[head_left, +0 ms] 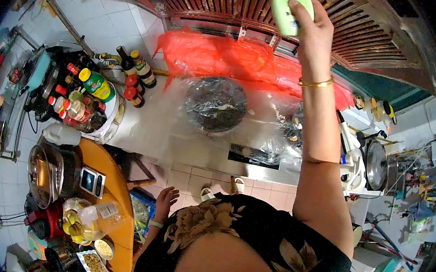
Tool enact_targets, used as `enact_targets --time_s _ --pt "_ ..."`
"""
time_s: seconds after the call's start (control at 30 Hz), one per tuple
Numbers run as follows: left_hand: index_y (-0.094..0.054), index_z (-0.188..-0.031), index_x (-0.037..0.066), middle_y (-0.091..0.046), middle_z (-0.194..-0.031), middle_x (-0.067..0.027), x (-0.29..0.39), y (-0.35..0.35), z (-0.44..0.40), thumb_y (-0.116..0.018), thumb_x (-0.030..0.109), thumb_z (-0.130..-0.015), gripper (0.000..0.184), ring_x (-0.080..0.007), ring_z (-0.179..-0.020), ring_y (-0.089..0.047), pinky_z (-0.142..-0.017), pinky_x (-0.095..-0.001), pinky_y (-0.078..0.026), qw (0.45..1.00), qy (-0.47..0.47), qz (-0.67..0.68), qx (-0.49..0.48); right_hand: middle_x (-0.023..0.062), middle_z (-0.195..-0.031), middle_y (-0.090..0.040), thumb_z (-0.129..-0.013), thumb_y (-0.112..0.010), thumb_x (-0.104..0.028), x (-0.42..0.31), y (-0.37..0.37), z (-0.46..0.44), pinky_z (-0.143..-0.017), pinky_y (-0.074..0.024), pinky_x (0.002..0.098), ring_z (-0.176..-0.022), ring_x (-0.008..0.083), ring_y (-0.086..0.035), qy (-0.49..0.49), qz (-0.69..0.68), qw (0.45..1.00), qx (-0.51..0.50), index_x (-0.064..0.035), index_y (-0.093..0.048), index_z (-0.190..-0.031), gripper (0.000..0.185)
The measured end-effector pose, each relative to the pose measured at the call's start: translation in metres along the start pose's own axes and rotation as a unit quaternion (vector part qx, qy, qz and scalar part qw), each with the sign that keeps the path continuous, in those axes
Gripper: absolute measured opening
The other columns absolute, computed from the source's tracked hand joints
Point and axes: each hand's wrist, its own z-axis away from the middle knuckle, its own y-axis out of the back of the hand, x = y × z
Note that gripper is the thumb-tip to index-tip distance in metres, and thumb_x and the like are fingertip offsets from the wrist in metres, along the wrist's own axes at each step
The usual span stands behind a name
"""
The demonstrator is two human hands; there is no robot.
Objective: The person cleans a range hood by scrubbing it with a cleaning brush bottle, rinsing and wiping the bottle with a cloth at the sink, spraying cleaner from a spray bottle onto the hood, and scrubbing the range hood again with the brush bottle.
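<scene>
Up by the slats [231, 1] of the range hood, my right hand [315, 27] is gripping a pale green bottle [283, 17], with the fingers wrapping its side and the thumb lying across its front. The bottle's top end is running out of view, so I cannot tell whether it is touching the slats or whether anything is coming out of it. My left hand [165, 202] is hanging low near the orange table [119, 179], its fingers loosely spread, and it is holding nothing.

As for how far along I am, the covering-up is looking done to me. A red plastic sheet [210, 56] is lying along the back of the stove [254, 156], and clear plastic [159, 117] is spreading over the top, with a dark round thing [216, 104] showing through; I cannot tell whether that is a pan or a burner. The bottle is already in hand. The slats are showing brown, patchy stains, so I am judging that the part with them is only starting or not yet begun. No wet patch is showing clearly enough for me to be saying more.
</scene>
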Motion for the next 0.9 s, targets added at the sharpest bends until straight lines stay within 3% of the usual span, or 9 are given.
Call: enact_targets --time_s 0.1,0.13,0.27,0.4,0.47,0.53,0.7,0.73,0.9 --pt "-0.051 -0.129 0.002 -0.063 -0.12 -0.0125 -0.001 0.003 -0.001 -0.053 0.029 -0.099 0.04 -0.0219 -0.108 -0.061 -0.09 -0.0349 -0.049 1.0 0.021 0.005 0.003 0.0104 -0.103 -0.067 -0.085 -0.072 -0.016 0.048 -0.009 -0.003 -0.074 -0.0547 0.0265 -0.088 0.0137 -0.066 0.104 0.141 0.983 0.062 0.0012 -0.055 -0.127 0.048" --pt "-0.05 -0.129 0.001 -0.063 -0.12 -0.013 -0.003 0.003 -0.002 -0.052 0.028 -0.099 0.04 -0.0222 -0.108 -0.061 -0.09 -0.0349 -0.049 0.999 0.036 0.011 0.006 0.0138 -0.105 -0.068 -0.083 -0.072 -0.019 0.081 -0.01 -0.006 -0.08 -0.0534 0.0308 -0.091 0.0209 -0.067 0.131 0.147 0.976 0.089 0.0047 -0.057 -0.122 0.048" --pt "-0.05 -0.129 0.001 -0.063 -0.119 -0.0133 -0.013 0.013 0.005 -0.052 0.029 -0.099 0.041 -0.0224 -0.107 -0.062 -0.088 -0.0343 -0.05 0.999 0.026 0.009 0.021 0.0161 -0.111 -0.067 -0.083 -0.072 -0.021 0.219 0.007 0.013 -0.088 -0.0508 0.0347 -0.097 0.0245 -0.066 0.0 0.18 0.977 0.118 0.004 -0.056 -0.124 0.05" --pt "-0.051 -0.128 0.001 -0.064 -0.117 -0.0134 -0.031 0.034 0.019 -0.055 0.029 -0.098 0.041 -0.0217 -0.102 -0.064 -0.085 -0.033 -0.051 0.997 0.049 0.017 0.062 0.017 -0.106 -0.069 -0.082 -0.071 -0.019 0.301 0.017 0.03 -0.083 -0.0524 0.0336 -0.093 0.0222 -0.067 -0.09 0.123 0.978 0.146 0.0043 -0.057 -0.121 0.047" --pt "-0.052 -0.127 0.001 -0.065 -0.115 -0.0134 -0.035 0.04 0.025 -0.056 0.028 -0.098 0.04 -0.0214 -0.1 -0.065 -0.084 -0.0336 -0.052 0.987 0.102 0.104 0.071 0.0173 -0.103 -0.069 -0.082 -0.071 -0.019 0.322 0.018 0.026 -0.079 -0.0532 0.0332 -0.09 0.0213 -0.068 -0.123 0.073 0.975 0.171 0.0046 -0.059 -0.119 0.045" --pt "-0.052 -0.126 0.002 -0.066 -0.113 -0.0131 -0.036 0.032 0.037 -0.057 0.03 -0.097 0.041 -0.0213 -0.099 -0.065 -0.082 -0.034 -0.053 0.993 0.075 0.028 0.092 0.0154 -0.095 -0.071 -0.081 -0.071 -0.017 0.334 0.021 0.024 -0.072 -0.0541 0.0327 -0.083 0.0199 -0.068 -0.168 0.107 0.965 0.171 0.0045 -0.063 -0.113 0.039" --pt "-0.05 -0.129 0.001 -0.064 -0.116 -0.0137 -0.018 0.021 0.031 -0.056 0.029 -0.098 0.042 -0.0221 -0.102 -0.064 -0.085 -0.0347 -0.052 0.998 0.019 0.039 0.052 0.0147 -0.095 -0.069 -0.085 -0.068 -0.009 0.242 -0.003 -0.002 -0.06 -0.0571 0.0313 -0.074 0.0205 -0.069 -0.179 -0.01 0.975 0.132 0.0101 -0.062 -0.11 0.032" --pt "-0.049 -0.129 0.0 -0.063 -0.118 -0.014 -0.018 0.021 0.029 -0.055 0.029 -0.098 0.043 -0.0224 -0.104 -0.063 -0.086 -0.035 -0.051 0.998 0.003 0.038 0.04 0.0154 -0.097 -0.069 -0.086 -0.066 -0.007 0.2 -0.012 -0.003 -0.06 -0.0583 0.0309 -0.076 0.0215 -0.07 -0.211 -0.058 0.967 0.132 0.0103 -0.059 -0.113 0.033" --pt "-0.049 -0.129 0.001 -0.063 -0.118 -0.013 -0.015 0.021 0.017 -0.053 0.03 -0.099 0.043 -0.0216 -0.105 -0.062 -0.088 -0.035 -0.05 0.999 -0.002 0.032 0.04 0.0115 -0.098 -0.07 -0.087 -0.067 -0.009 0.119 -0.019 0.001 -0.062 -0.0562 0.0272 -0.075 0.016 -0.068 -0.13 -0.105 0.982 0.089 0.0071 -0.06 -0.117 0.034"
